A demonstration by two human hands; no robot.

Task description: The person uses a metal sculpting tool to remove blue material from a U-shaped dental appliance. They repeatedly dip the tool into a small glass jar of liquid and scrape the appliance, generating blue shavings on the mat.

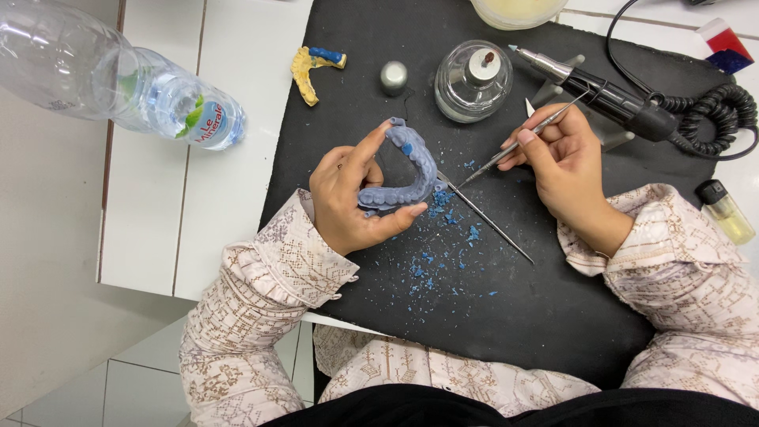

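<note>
My left hand [348, 198] grips a grey-blue, horseshoe-shaped dental arch model [407, 170], holding it tilted over a black mat [514, 308]. My right hand [561, 162] pinches a thin metal carving tool [506, 150] like a pen. Its tip points left and sits just right of the model. A second thin metal instrument [486, 220] lies on the mat below the model. Blue wax shavings [439, 253] are scattered under my hands.
A glass spirit burner [473, 79] and a small metal cap [394, 77] stand at the back of the mat. A black handpiece [609, 95] with coiled cable lies right. A yellow dental piece [310, 69], clear water bottle [118, 79] and lighter [723, 212] sit around.
</note>
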